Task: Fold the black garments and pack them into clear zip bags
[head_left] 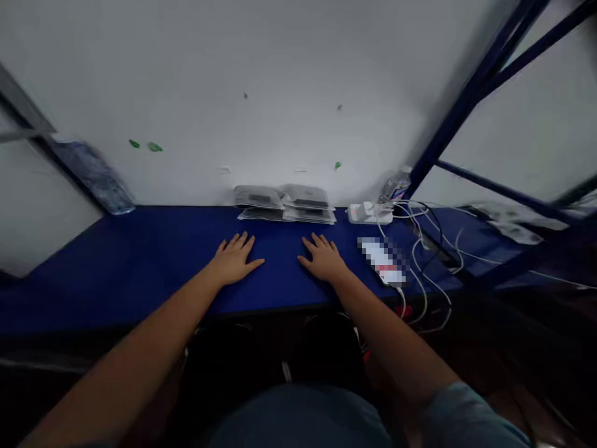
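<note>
Both palms rest face down on a blue tabletop. My left hand lies flat with its fingers spread and nothing in it. To its right, my right hand is also flat, thumb pointing inward, holding nothing. Just beyond the fingertips, several clear plastic packets with dark items inside lie in two stacks against the wall; what the items are I cannot make out. Right of my right hand is a phone, its screen blurred, with a white cable plugged into its near end.
A white power strip sits at the back right beside a clear plastic bottle. Loose white cables tangle over the right side and hang off the front edge. Blue frame bars rise on the right. A clear plastic bag leans at the left.
</note>
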`<state>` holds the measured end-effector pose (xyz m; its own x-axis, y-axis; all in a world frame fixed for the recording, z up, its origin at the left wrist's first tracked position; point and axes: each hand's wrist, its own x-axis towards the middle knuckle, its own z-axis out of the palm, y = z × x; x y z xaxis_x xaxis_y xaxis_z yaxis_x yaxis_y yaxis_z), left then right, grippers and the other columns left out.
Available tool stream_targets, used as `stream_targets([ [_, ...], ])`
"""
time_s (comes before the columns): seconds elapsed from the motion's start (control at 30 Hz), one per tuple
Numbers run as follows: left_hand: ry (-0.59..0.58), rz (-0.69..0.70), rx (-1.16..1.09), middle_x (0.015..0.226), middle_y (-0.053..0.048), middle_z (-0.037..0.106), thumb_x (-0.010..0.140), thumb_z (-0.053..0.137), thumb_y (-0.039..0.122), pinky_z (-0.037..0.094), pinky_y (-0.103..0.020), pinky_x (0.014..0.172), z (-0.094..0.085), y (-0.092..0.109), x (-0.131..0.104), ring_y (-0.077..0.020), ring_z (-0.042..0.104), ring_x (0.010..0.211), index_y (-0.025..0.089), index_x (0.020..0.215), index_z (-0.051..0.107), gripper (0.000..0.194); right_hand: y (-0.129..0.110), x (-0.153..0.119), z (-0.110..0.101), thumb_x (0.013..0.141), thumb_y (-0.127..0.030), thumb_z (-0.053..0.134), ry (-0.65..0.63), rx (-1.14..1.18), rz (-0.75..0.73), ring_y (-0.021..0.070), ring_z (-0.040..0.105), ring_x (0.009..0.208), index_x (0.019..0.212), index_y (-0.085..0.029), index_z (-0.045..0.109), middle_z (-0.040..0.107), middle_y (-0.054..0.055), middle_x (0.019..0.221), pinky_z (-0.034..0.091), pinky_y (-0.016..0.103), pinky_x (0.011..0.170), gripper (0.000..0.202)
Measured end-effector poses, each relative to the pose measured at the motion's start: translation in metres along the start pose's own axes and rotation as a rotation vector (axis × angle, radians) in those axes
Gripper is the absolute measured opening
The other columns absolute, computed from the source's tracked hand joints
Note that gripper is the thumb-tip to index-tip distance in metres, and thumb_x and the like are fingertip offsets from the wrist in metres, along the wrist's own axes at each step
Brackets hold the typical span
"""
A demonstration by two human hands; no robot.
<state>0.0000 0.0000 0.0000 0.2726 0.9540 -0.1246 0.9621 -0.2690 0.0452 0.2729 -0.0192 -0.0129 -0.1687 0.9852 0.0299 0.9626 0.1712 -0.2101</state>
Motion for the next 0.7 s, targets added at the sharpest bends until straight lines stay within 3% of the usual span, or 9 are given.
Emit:
stream_targets([
  [0.7,0.017,0.009,-0.018,0.169,-0.012,0.011,0.096,0.031,0.071,0.014,-0.055,0.124,-0.0013,-0.001,0.0005,-0.0329,0.011,0.157,0.017,0.163,0.016,0.087,0.0031,0.0012,-0.0028,0.097,-0.065,0.04,-0.031,-0.001,0.014,0.0347,0.016,0.155,0.16,-0.028,0.03,0.02,0.009,0.169,0.016,0.057,0.122,0.074],
])
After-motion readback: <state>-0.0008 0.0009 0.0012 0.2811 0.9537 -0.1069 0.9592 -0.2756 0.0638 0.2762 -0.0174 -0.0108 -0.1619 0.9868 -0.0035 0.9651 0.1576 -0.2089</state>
